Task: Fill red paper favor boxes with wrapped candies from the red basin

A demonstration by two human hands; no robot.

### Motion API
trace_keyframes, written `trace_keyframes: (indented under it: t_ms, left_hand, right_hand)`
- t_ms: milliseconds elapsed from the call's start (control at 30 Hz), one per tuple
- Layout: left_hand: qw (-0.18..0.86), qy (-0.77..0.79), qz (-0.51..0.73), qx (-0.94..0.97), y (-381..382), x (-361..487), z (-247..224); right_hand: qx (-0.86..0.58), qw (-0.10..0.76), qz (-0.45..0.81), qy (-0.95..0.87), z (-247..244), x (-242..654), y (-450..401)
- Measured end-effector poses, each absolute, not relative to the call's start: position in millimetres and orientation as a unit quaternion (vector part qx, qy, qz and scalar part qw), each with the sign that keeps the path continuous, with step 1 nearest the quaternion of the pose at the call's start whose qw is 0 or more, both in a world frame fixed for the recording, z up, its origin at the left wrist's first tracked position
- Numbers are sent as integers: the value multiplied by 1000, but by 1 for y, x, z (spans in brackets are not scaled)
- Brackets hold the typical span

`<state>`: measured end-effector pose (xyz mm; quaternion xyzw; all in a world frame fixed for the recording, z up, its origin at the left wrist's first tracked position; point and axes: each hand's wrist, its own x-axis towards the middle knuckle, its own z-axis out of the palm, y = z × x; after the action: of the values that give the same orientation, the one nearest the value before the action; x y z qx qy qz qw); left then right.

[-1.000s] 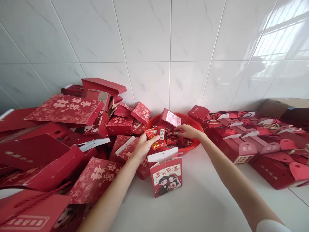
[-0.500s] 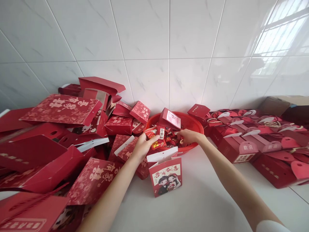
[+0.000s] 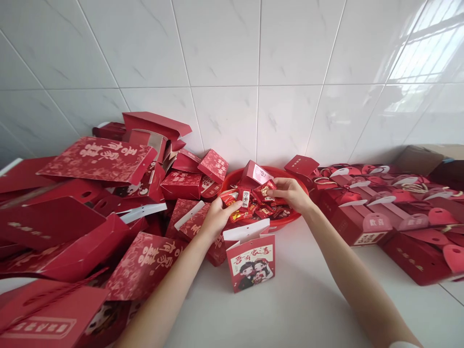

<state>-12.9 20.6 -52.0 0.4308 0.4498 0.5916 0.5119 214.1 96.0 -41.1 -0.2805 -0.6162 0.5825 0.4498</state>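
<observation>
My left hand (image 3: 216, 217) is closed around several wrapped candies (image 3: 244, 199) in red and gold, its thumb pressed on top of them. Between the thumb and fingers of my right hand (image 3: 290, 192) is another red wrapped candy (image 3: 266, 190), lifted over the basket. The red plastic basket (image 3: 303, 186) stands against the wall with more wrapped candies (image 3: 282, 212) and a small pink-labelled box in it. Just in front of both hands, an open red gift box (image 3: 251, 263) with a cartoon couple stands upright on the white surface, its white flap raised.
A large heap of red gift boxes (image 3: 94, 159) fills the left side. Rows of closed red boxes with handles (image 3: 358, 222) stand on the right, a brown cardboard box (image 3: 416, 157) behind them. A tiled wall (image 3: 224, 116) rises at the back.
My right hand has come up out of the candies with a red wrapped candy between its fingers. The left hand keeps its hold on its candies. The view has shifted slightly.
</observation>
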Motion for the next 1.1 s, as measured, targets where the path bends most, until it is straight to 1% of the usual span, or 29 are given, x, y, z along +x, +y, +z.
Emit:
trace_keyframes:
  t_ms: [100, 267, 400, 700, 900, 1100]
  left_hand:
    - [512, 450, 592, 430, 21, -13, -53]
    - [501, 436, 604, 440, 20, -12, -51]
    - [483, 416, 617, 462, 15, -11, -43]
    - [416, 377, 628, 540, -1, -9, -26]
    - [408, 381, 612, 561, -9, -7, -18]
    - [394, 381, 641, 537, -10, -7, -20]
  right_hand:
    - [-259, 483, 628, -552, -36, 207, 89]
    - [-255, 484, 657, -520, -36, 183, 71]
    - [-251, 494, 640, -533, -36, 166, 53]
    - [-207, 539, 522, -628, -15, 162, 21]
    - [-222, 571, 537, -580, -13, 161, 12]
    - [-213, 637, 562, -483, -5, 169, 15]
